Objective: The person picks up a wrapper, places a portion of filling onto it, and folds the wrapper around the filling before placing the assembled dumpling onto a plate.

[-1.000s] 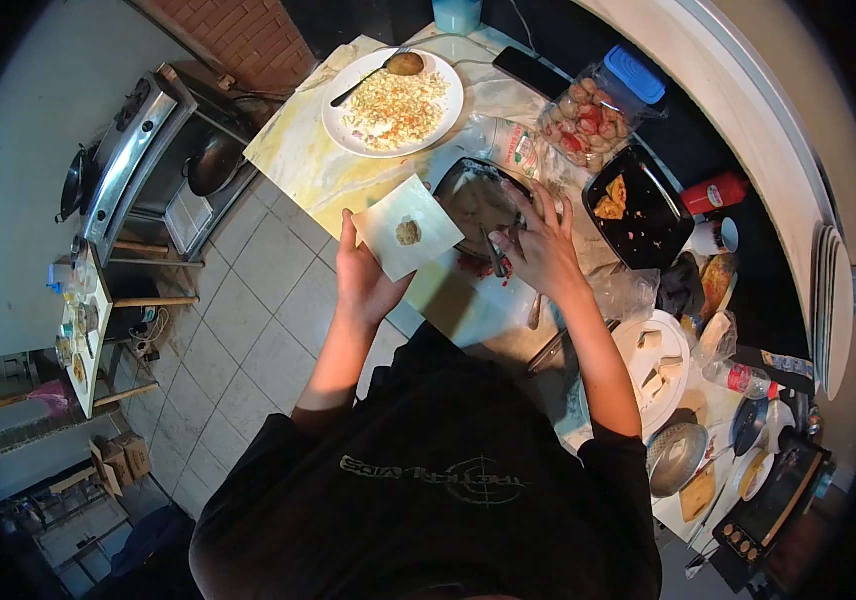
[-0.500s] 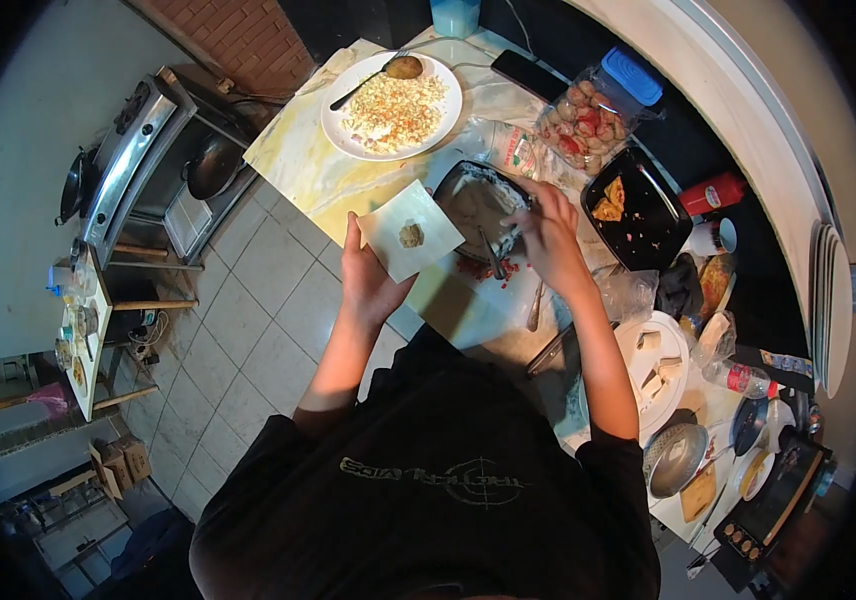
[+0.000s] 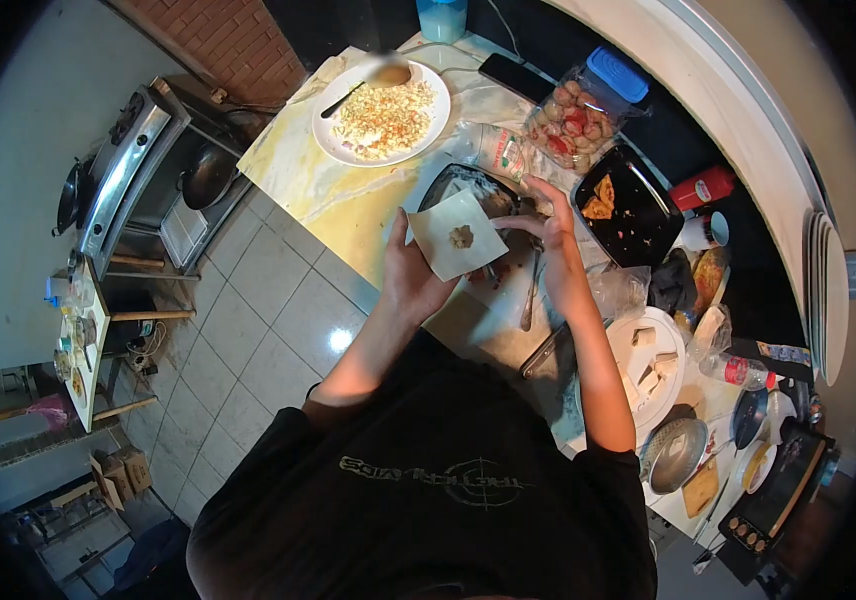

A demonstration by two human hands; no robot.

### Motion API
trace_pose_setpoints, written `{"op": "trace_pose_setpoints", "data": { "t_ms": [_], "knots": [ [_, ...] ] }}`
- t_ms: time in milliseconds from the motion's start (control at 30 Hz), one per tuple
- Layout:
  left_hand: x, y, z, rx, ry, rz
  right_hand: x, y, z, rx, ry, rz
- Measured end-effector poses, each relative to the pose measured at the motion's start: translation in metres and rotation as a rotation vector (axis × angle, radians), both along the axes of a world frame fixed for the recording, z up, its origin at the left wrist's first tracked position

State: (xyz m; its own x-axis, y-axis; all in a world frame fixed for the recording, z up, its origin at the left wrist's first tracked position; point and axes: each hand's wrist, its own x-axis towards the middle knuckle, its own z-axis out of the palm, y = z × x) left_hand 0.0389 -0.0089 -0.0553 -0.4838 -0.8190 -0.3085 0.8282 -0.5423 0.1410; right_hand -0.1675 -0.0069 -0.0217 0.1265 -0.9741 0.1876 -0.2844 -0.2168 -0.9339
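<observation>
A pale square wrapper (image 3: 436,230) rests across my left hand (image 3: 416,278), with the thumb along its left edge and the other fingers beneath. On the middle of the wrapper lies a small grey-brown lump of filling (image 3: 461,237). My right hand (image 3: 548,232) is beside the wrapper's right corner, fingers apart, one fingertip reaching to that corner. Behind the wrapper, partly hidden by it, stands a black dish (image 3: 491,180) with a whitish-grey paste inside. A large white plate (image 3: 430,140) of chopped vegetables, with a spoon on it, sits farther back.
To the right are a black tray (image 3: 638,225) with fried pieces, a bag of reddish-brown round items (image 3: 568,122) and a red bottle (image 3: 703,187). A white plate (image 3: 670,345) of pale pieces and a metal pan (image 3: 676,455) stand near my right arm. The stove (image 3: 128,165) is at left.
My left hand has carried the wrapper rightward, so it covers more of the black dish. My right hand has drawn back from the dish to the wrapper's corner.
</observation>
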Motion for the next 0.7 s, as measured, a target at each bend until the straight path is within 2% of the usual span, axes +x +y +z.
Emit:
{"op": "trace_pose_setpoints", "data": {
  "t_ms": [67, 100, 133, 167, 233, 267, 467, 533, 700],
  "knots": [
    [0.003, 0.000, -0.004, -0.042, 0.030, -0.022, 0.001, 0.008, 0.018, -0.167, 0.258, -0.003],
    [0.005, 0.000, -0.004, -0.118, 0.158, -0.058, 0.002, 0.011, 0.019, -0.167, 0.257, -0.004],
    [0.005, 0.000, -0.004, -0.193, 0.287, -0.094, 0.003, 0.012, 0.020, -0.240, 0.386, -0.010],
    [0.005, 0.002, -0.003, -0.193, 0.287, -0.095, 0.004, 0.014, 0.021, -0.311, 0.516, -0.016],
    [-0.002, 0.006, 0.026, 0.060, 0.030, -0.027, 0.010, 0.018, 0.027, -0.347, 0.608, -0.011],
    [-0.001, 0.006, 0.025, 0.061, 0.031, -0.025, 0.011, 0.020, 0.030, -0.385, 0.700, -0.003],
    [0.008, 0.007, 0.008, -0.071, 0.131, -0.026, 0.011, 0.037, 0.049, -0.388, 0.831, 0.042],
    [0.006, 0.009, 0.018, -0.045, 0.035, -0.037, 0.013, 0.034, 0.048, -0.424, 0.842, 0.022],
    [0.003, 0.011, 0.031, -0.052, 0.052, -0.032, 0.018, 0.028, 0.049, -0.470, 0.870, -0.028]
  ]
}}
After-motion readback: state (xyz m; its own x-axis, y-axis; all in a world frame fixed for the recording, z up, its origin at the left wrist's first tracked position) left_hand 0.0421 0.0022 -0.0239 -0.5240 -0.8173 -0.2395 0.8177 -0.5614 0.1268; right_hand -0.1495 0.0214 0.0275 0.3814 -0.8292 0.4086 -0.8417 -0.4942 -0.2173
